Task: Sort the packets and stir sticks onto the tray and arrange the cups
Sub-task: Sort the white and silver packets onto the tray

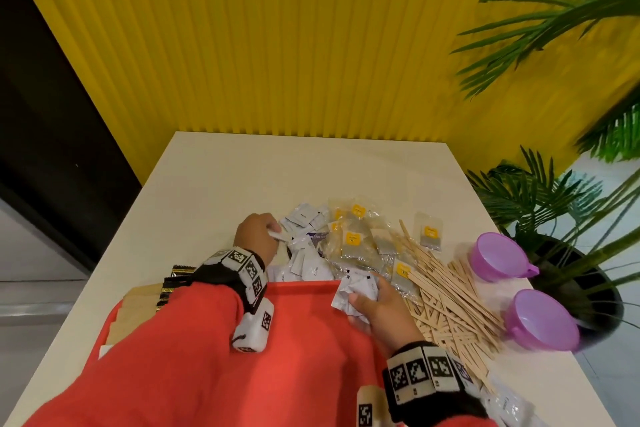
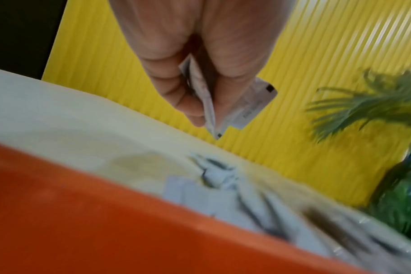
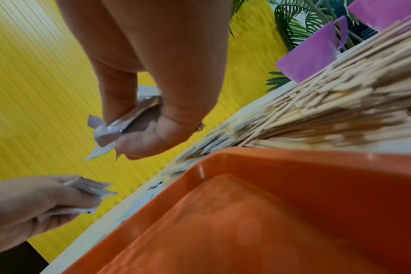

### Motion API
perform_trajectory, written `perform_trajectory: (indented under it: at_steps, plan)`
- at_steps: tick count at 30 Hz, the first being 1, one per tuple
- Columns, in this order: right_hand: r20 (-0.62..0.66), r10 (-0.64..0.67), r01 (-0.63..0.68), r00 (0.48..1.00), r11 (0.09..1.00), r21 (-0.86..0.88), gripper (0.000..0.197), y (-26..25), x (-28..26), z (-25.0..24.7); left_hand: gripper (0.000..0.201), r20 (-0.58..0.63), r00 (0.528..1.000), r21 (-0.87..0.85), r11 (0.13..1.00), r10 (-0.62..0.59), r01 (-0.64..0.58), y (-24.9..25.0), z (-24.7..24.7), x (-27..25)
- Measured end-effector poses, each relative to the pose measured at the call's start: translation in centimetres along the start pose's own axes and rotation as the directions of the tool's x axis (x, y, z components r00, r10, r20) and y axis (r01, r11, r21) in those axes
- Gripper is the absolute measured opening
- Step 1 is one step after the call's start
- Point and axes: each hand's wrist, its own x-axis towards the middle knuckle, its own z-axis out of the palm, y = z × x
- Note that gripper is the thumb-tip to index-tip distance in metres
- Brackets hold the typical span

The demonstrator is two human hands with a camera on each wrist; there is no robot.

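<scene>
An orange tray [image 1: 311,291] lies at the near edge of the white table [image 1: 214,184]. Beyond it is a heap of white packets [image 1: 304,218], clear tea-bag packets with yellow labels [image 1: 356,239] and wooden stir sticks [image 1: 446,291]. My left hand [image 1: 258,236] hovers over the heap's left side and pinches white packets [image 2: 225,103]. My right hand [image 1: 370,302] holds a bunch of white packets [image 1: 356,288] over the tray's far right corner [image 3: 204,163]. Two purple cups [image 1: 498,258] [image 1: 540,319] stand at the right edge.
Brown and gold-black packets [image 1: 166,284] lie at the tray's left side, partly under my sleeve. More white packets [image 1: 509,406] sit at the table's near right. A potted palm [image 1: 554,191] stands right of the table. A yellow ribbed wall [image 1: 277,45] rises behind.
</scene>
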Motion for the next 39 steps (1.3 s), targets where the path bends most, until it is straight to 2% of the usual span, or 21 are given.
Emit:
perform_trajectory:
  at_steps: [3, 6, 9, 14, 19, 24, 25, 29, 30, 32, 34, 35, 38, 39]
  plan:
    - [0.060, -0.050, 0.043, 0.997, 0.993, 0.108, 0.026, -0.5, -0.4, 0.3, 0.018, -0.114, 0.992, -0.167, 0.983, 0.052, -0.071, 1.3, -0.6, -2.0]
    - [0.150, -0.062, 0.006, 0.987, 0.936, 0.351, 0.026, -1.1, -0.7, 1.0, 0.021, -0.117, 0.990, -0.335, 0.936, 0.077, -0.112, 2.3, -0.5, -4.8]
    - [0.197, -0.038, -0.046, 0.980, 0.913, 0.405, 0.020, -1.9, -0.9, 1.3, 0.024, -0.106, 0.989, -0.392, 0.910, 0.099, -0.133, 2.7, 0.2, -7.3]
    - [0.285, -0.027, -0.066, 0.958, 0.948, 0.312, 0.020, -2.0, -1.4, 1.9, 0.031, -0.009, 0.988, -0.381, 0.913, 0.153, -0.144, 2.5, 1.0, -10.2]
    - [0.268, -0.036, -0.034, 0.963, 0.968, 0.250, 0.022, -1.0, -1.9, 2.0, 0.035, 0.137, 0.966, -0.351, 0.923, 0.220, -0.160, 2.3, 0.5, -11.5]
    - [0.286, -0.066, -0.029, 0.956, 0.948, 0.317, 0.025, -0.8, -2.3, 1.3, 0.053, 0.327, 0.928, -0.447, 0.894, 0.177, -0.013, 2.4, -0.4, -12.4]
    - [0.308, -0.075, -0.028, 0.948, 0.948, 0.316, 0.032, -0.9, -2.4, 1.3, 0.056, 0.355, 0.921, -0.482, 0.875, 0.161, 0.033, 2.3, -0.5, -12.5]
    - [0.307, -0.085, -0.017, 0.948, 0.949, 0.315, 0.098, -0.6, -2.4, 0.9, 0.058, 0.441, 0.894, -0.605, 0.762, 0.079, 0.231, 2.4, -0.7, -13.0]
    - [0.298, -0.085, -0.014, 0.951, 0.949, 0.315, 0.107, -0.5, -2.2, 0.6, 0.057, 0.455, 0.888, -0.631, 0.726, 0.060, 0.274, 2.5, -0.8, -13.0]
    - [0.294, -0.082, -0.017, 0.952, 0.948, 0.318, 0.111, -0.4, -2.4, 0.1, 0.054, 0.473, 0.881, -0.671, 0.661, 0.031, 0.336, 2.7, -1.1, -12.9]
    - [0.294, -0.087, -0.020, 0.952, 0.939, 0.345, 0.103, -0.6, -2.7, -0.4, 0.045, 0.460, 0.888, -0.680, 0.644, 0.005, 0.349, 2.6, -1.4, -12.7]
    - [0.292, -0.083, -0.027, 0.953, 0.935, 0.353, 0.093, -0.7, -2.9, -0.6, 0.039, 0.445, 0.895, -0.679, 0.650, -0.005, 0.341, 2.5, -1.4, -12.7]
    - [0.242, -0.060, -0.032, 0.968, 0.934, 0.356, 0.024, -1.0, -3.3, -1.1, 0.031, 0.373, 0.927, -0.650, 0.707, -0.023, 0.279, 2.4, -1.0, -12.6]
    - [0.216, -0.051, -0.030, 0.975, 0.934, 0.356, 0.021, -1.0, -3.3, -1.4, 0.032, 0.349, 0.937, -0.636, 0.729, -0.022, 0.254, 2.5, -0.9, -12.7]
